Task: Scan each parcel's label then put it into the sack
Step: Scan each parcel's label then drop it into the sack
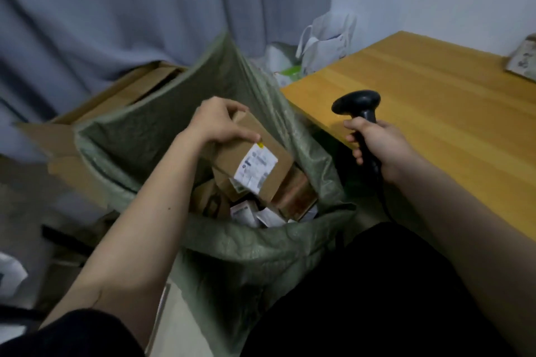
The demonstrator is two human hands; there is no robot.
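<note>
We see an opened cardboard carton (121, 95) at left; our left hand (220, 122) grasps a brown parcel (255, 153), label (255, 168) up, over the green sack (232, 240) holding other parcels; our right hand (377, 145) clasps the black scanner (359, 107) beside the wooden table (435, 101).

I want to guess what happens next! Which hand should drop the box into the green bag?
The left hand. It already grips the cardboard parcel right over the open green sack. The right hand is busy holding the black scanner beside the wooden table.
</note>
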